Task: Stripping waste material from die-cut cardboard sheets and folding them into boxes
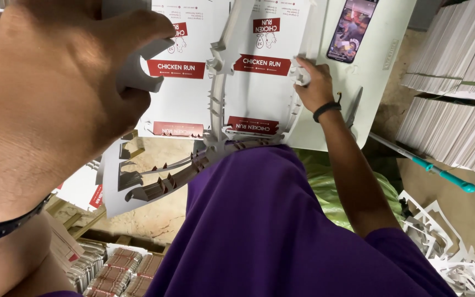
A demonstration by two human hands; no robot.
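My left hand (50,93) fills the left of the view, very close to the camera, fingers curled around a strip of grey-white cardboard trim (138,69). My right hand (311,82) rests on the right edge of a stack of white die-cut carton sheets (259,93) with red printed bands, pinching its margin. The sheets lie on a pale green table (375,60). Between the two printed panels runs a jagged strip of cut waste (218,82), which hangs down off the near edge.
A phone (352,30) with a lit screen lies on the table's far right, scissors (354,107) beside my right wrist. Tall stacks of white sheets (457,93) stand at right. A teal-tipped stick (441,173), white offcuts (446,253) and bundled brown cartons (122,269) lie on the floor.
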